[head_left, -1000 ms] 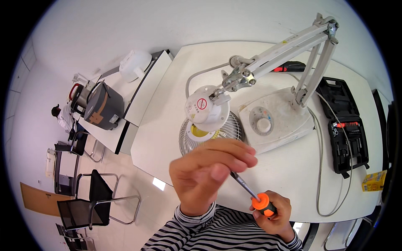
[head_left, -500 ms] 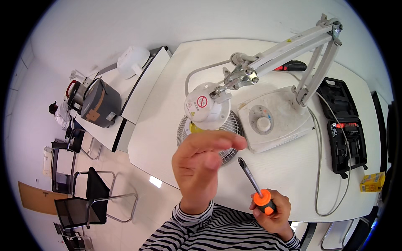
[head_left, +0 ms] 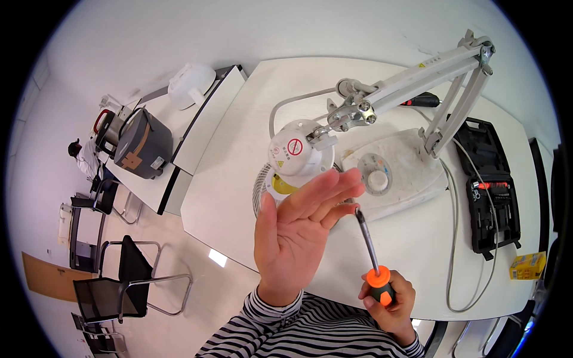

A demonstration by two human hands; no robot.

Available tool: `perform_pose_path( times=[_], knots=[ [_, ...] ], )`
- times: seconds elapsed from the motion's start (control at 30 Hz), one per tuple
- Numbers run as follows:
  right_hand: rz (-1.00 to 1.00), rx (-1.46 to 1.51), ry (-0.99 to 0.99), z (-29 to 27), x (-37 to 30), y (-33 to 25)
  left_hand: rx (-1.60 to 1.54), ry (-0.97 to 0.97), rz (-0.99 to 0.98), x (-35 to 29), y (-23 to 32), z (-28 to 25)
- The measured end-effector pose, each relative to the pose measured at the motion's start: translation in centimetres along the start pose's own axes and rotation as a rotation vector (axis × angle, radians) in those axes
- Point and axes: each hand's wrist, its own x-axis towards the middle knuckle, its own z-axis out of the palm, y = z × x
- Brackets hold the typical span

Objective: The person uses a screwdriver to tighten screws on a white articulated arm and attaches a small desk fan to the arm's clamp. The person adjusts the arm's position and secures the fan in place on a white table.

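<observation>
My left hand (head_left: 295, 232) is raised palm up over the front of the table, its fingers stretched out and nothing lying in it. Beside it, my right hand (head_left: 391, 301) grips a screwdriver (head_left: 370, 244) by its orange and dark green handle, the metal tip pointing up close to my left fingertips. Behind my left hand hangs the white round head (head_left: 292, 152) of a jointed-arm lamp. Its white base (head_left: 400, 173) carries a round dial knob (head_left: 378, 180). A round wire grille (head_left: 261, 182) with a yellow centre shows under the head, partly hidden by my hand.
An opened black tool case (head_left: 492, 203) lies at the right of the white table (head_left: 221, 209), near a yellow box (head_left: 527, 266). A grey cable (head_left: 453, 238) loops between. A black-and-red handle (head_left: 425, 99) lies behind the lamp arm. Left are a grey bin (head_left: 143, 143), chairs (head_left: 134, 274) and a seated person (head_left: 88, 160).
My left hand has gone from curled, with thumb and fingers near each other, to spread with the palm showing. The screwdriver has shifted slightly right, still in my right hand.
</observation>
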Motion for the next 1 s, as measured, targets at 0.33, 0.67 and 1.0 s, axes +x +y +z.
perform_pose_path(
  times=[0.33, 0.67, 1.0],
  knots=[
    [0.033, 0.063, 0.003, 0.2, 0.1, -0.4, 0.113, 0.06, 0.009, -1.6, -0.3, -1.8],
    [-0.009, 0.062, 0.017, 0.5, 0.3, -0.6, 0.284, 0.039, -0.028, -2.8, -1.2, -1.8],
    [-0.101, -0.176, 0.161, 0.9, 3.0, -3.0, 0.763, -0.187, -0.075, -2.3, -0.1, -1.4]
  ],
)
